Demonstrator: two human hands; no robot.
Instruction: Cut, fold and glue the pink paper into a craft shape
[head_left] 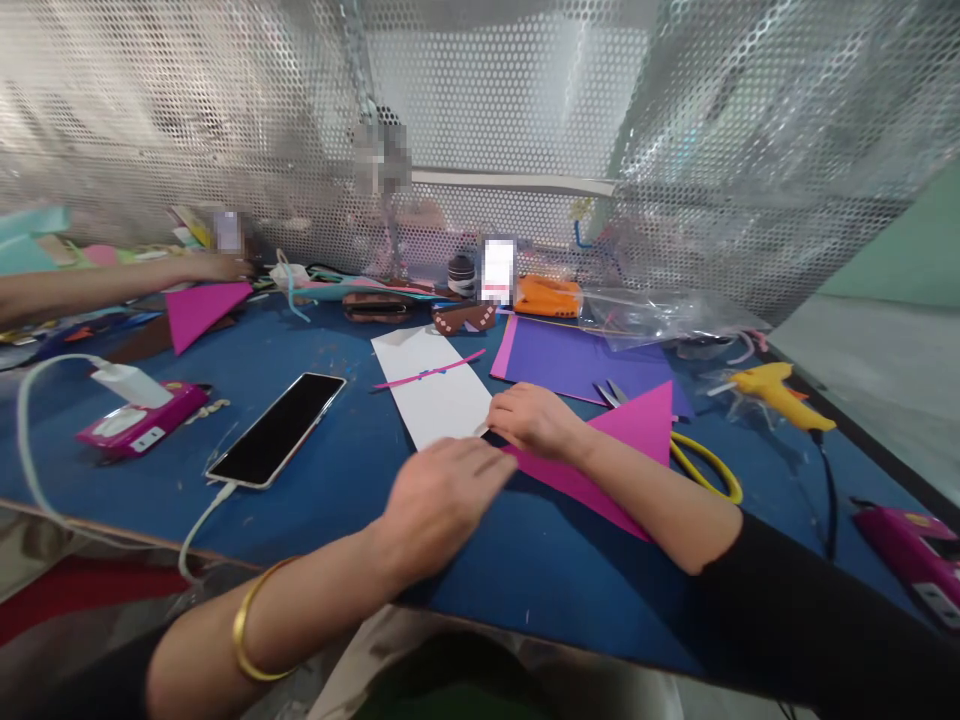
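Observation:
A magenta sheet of paper [624,440] with a pointed corner lies partly beneath my right forearm. My right hand [536,420] has its fingers bent and pressed together at the sheet's left tip, by the lower corner of a white card [439,390]. Close beside it, my left hand [446,500] is slightly blurred, fingers stretched out flat toward the same tip. What lies under its fingertips is hidden. Across the white card rests a thin pink strip [429,372] with small blue marks. Scissors [611,393] sit behind the magenta sheet, their yellow handles [709,465] showing at its right.
A phone [277,430] with a cable and a pink power strip [142,425] are at left. Purple sheets [577,350] lie behind my hands. At right are a yellow glue gun [784,395] and another power strip [915,560]. Another person's arm [112,280] reaches in at far left.

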